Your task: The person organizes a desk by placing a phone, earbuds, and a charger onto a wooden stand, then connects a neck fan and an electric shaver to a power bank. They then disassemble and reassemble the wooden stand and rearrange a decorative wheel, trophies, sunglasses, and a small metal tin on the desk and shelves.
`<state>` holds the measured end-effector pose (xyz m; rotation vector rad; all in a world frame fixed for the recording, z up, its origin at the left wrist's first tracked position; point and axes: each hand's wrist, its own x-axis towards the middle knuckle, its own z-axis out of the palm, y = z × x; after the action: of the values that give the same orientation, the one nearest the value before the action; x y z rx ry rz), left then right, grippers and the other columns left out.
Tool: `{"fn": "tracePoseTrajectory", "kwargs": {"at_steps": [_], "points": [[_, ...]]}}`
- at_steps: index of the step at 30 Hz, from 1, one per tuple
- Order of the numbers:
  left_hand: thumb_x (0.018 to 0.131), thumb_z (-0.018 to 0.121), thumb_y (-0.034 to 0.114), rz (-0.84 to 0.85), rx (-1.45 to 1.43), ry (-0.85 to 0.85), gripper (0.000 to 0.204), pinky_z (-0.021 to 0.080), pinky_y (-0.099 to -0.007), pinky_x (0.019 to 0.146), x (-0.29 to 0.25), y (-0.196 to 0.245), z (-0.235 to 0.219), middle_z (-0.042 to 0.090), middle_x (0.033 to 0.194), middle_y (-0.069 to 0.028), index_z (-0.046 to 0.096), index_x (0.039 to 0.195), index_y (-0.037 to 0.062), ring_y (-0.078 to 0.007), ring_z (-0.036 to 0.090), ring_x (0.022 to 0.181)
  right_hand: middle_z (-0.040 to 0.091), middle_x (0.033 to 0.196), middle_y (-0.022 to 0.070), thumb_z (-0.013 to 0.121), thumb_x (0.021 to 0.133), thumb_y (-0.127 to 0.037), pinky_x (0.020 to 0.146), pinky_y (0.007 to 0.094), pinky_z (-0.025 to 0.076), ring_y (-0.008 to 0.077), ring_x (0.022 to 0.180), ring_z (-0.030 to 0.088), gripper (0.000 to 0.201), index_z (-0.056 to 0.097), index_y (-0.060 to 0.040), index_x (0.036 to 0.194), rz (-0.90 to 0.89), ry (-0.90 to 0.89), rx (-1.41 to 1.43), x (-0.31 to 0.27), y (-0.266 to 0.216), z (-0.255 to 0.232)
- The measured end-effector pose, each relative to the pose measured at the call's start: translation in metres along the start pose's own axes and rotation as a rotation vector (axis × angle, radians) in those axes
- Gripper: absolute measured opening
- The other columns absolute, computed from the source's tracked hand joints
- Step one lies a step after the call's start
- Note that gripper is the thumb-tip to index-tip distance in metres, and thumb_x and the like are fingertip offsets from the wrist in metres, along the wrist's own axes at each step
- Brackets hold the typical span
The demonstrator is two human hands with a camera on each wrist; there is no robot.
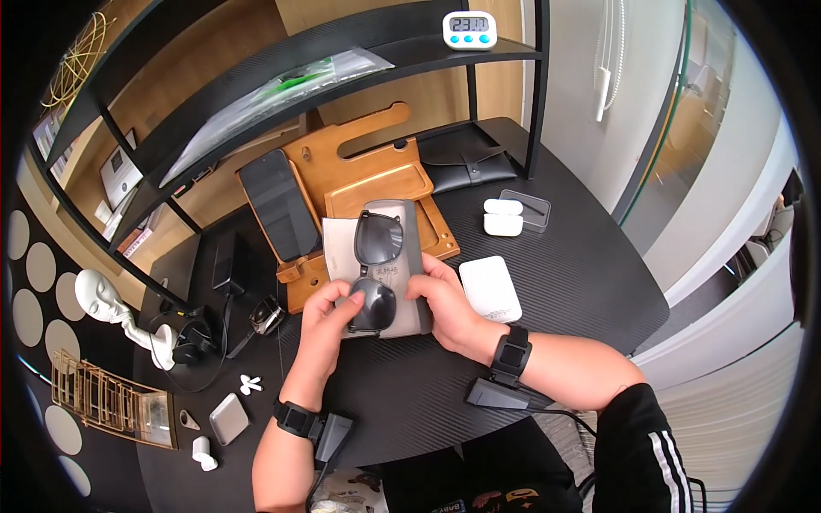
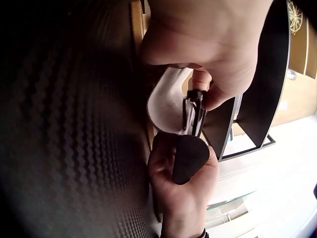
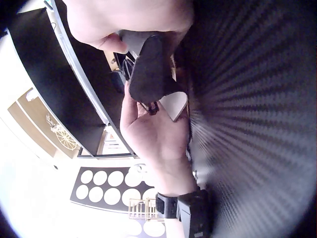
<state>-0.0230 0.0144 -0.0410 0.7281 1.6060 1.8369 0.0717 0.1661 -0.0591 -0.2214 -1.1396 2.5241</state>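
Note:
Dark sunglasses (image 1: 379, 238) lie over a grey-beige cloth or soft case (image 1: 342, 243) that has a darker right side and small print. At its lower left, my left hand (image 1: 321, 335) pinches the sunglasses, thumb on the lower lens, and supports the cloth. On the right edge, my right hand (image 1: 455, 313) grips the cloth. In the left wrist view the cloth (image 2: 167, 105) bends in a curve beside the sunglasses' frame (image 2: 197, 110). A dark flap (image 3: 147, 69) hangs below my right hand (image 3: 133, 19) in the right wrist view.
Behind stands a wooden organizer (image 1: 363, 141) holding a phone (image 1: 279, 205). A white power bank-like block (image 1: 490, 289), an earbud case (image 1: 503, 218) and a black pouch (image 1: 469, 165) are to the right. Headphones (image 1: 193, 336), other glasses (image 1: 267, 315) and loose earbuds (image 1: 251, 384) lie left.

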Motion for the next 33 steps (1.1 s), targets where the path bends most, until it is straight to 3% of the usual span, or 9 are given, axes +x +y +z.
{"fn": "tracePoseTrajectory", "kwargs": {"at_steps": [3,8,16,17,18,20,22,27,33], "points": [[0.090,0.055,0.011,0.092,-0.136,0.032,0.010,0.039,-0.0199,0.070,0.002,-0.001,-0.005,0.057,0.085,0.0025,0.056,0.080,0.0085,-0.0046,0.051,0.078,0.061,0.093,0.0055,0.047,0.071,0.006,0.075,0.0241,0.045,0.0115,0.083,0.055,0.034,0.055,0.0012,0.104,-0.042,-0.013,-0.017,0.001,0.000,-0.001],[0.092,0.048,0.020,0.318,-0.272,0.277,0.014,0.047,-0.0297,0.084,0.004,0.011,0.002,0.063,0.103,-0.0071,0.053,0.091,0.0075,-0.0140,0.058,0.091,0.061,0.098,0.0066,0.046,0.072,0.007,0.080,0.0248,0.045,0.0132,0.088,0.057,0.039,0.053,0.0015,0.110,-0.195,0.033,-0.049,-0.004,-0.007,0.004],[0.086,0.054,0.017,0.154,-0.331,0.262,0.010,0.048,-0.0299,0.079,0.006,0.007,-0.014,0.060,0.091,-0.0016,0.057,0.090,0.0078,-0.0156,0.059,0.087,0.050,0.117,0.0103,0.042,0.080,0.007,0.096,0.0292,0.037,0.0158,0.109,0.047,0.046,0.036,0.0009,0.124,-0.737,0.174,-0.202,-0.006,-0.038,0.013],[0.083,0.055,0.011,0.073,-0.291,0.305,0.005,0.044,-0.0236,0.063,-0.001,0.013,0.001,0.055,0.077,0.0009,0.057,0.079,0.0086,-0.0102,0.055,0.071,0.050,0.117,0.0103,0.042,0.080,0.007,0.096,0.0292,0.037,0.0158,0.109,0.047,0.046,0.036,0.0009,0.124,-0.738,0.174,-0.205,-0.006,-0.040,0.014],[0.082,0.057,0.011,0.023,-0.217,0.269,0.006,0.041,-0.0212,0.060,-0.002,0.010,0.002,0.054,0.072,0.0036,0.058,0.077,0.0080,-0.0073,0.053,0.068,0.049,0.117,0.0104,0.043,0.080,0.007,0.097,0.0292,0.036,0.0160,0.109,0.047,0.047,0.035,0.0009,0.125,-0.788,0.207,-0.226,-0.007,-0.044,0.017],[0.081,0.060,0.011,-0.127,0.017,-0.051,0.007,0.038,-0.0197,0.059,0.001,-0.003,-0.013,0.053,0.068,0.0063,0.059,0.075,0.0081,-0.0040,0.050,0.066,0.048,0.117,0.0105,0.043,0.080,0.006,0.097,0.0292,0.036,0.0162,0.108,0.046,0.047,0.035,0.0009,0.126,-0.838,0.239,-0.249,-0.008,-0.048,0.020],[0.082,0.061,0.008,-0.070,0.198,-0.270,0.008,0.035,-0.0172,0.058,-0.003,0.002,-0.005,0.053,0.068,0.0072,0.060,0.075,0.0047,-0.0009,0.046,0.063,0.048,0.117,0.0096,0.045,0.081,0.005,0.096,0.0286,0.036,0.0154,0.106,0.047,0.049,0.033,0.0002,0.128,-0.822,0.229,-0.162,-0.009,-0.050,0.021],[0.083,0.065,0.008,-0.175,0.362,-0.559,0.013,0.038,-0.0186,0.062,-0.010,0.016,0.002,0.055,0.074,0.0049,0.058,0.073,0.0027,-0.0019,0.049,0.070,0.051,0.114,0.0093,0.046,0.079,0.004,0.093,0.0277,0.038,0.0145,0.104,0.048,0.046,0.038,0.0003,0.125,-0.758,0.188,-0.141,-0.007,-0.049,0.012],[0.083,0.066,0.008,0.104,0.412,-0.475,0.012,0.042,-0.0181,0.064,-0.007,0.004,0.004,0.060,0.100,-0.0029,0.058,0.076,0.0027,-0.0049,0.053,0.081,0.057,0.107,0.0075,0.046,0.078,0.004,0.088,0.0271,0.042,0.0140,0.097,0.054,0.041,0.045,0.0005,0.119,-0.542,0.118,-0.067,-0.003,-0.039,0.006]]}}
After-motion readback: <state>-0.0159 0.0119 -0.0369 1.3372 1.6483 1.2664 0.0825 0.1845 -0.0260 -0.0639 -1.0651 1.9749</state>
